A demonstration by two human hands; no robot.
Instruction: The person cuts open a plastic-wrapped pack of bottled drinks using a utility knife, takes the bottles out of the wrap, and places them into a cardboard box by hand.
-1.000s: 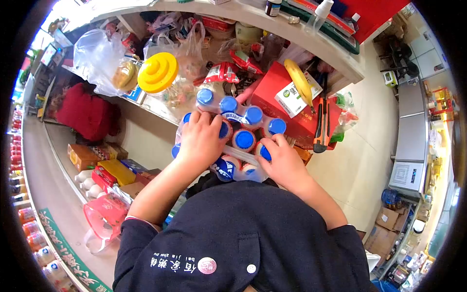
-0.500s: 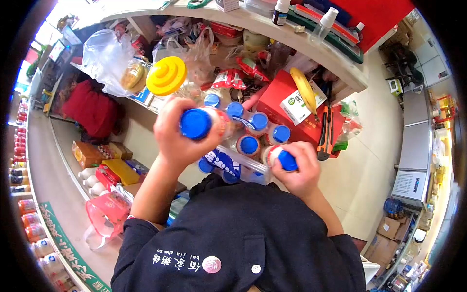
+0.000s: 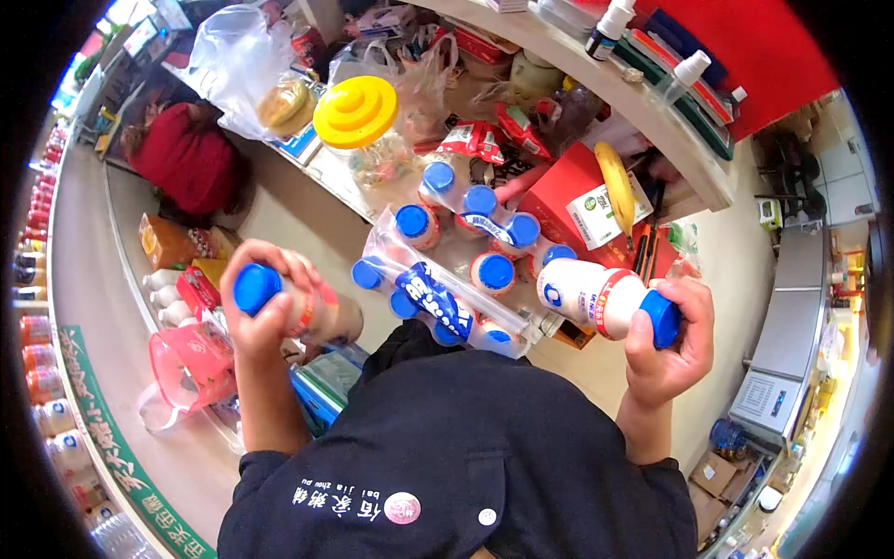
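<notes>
My left hand (image 3: 256, 303) is closed around a pale drink bottle (image 3: 331, 312) with a blue cap, held tilted out to the left. Out on the right, my right hand (image 3: 672, 340) grips a similar drink bottle (image 3: 582, 291) by its blue cap, its base pointing left. Between the hands, a clear plastic wrap (image 3: 438, 256) with blue print lies around several blue-capped bottles in two rows. Two bottles stand between these rows: one bottle (image 3: 416, 228) toward the back, the other bottle (image 3: 492, 273) nearer my chest.
Behind the bottles are a yellow-lidded jar (image 3: 356, 114), red packets (image 3: 473, 142) and a red box (image 3: 568, 200) with a banana (image 3: 615, 186) on it. A counter shelf (image 3: 596, 79) spans the back. A person in a red top (image 3: 186, 158) is bent over at left.
Both hands have moved apart, each carrying its bottle: the left one leftward and toward me, the right one rightward. The view has shifted slightly.
</notes>
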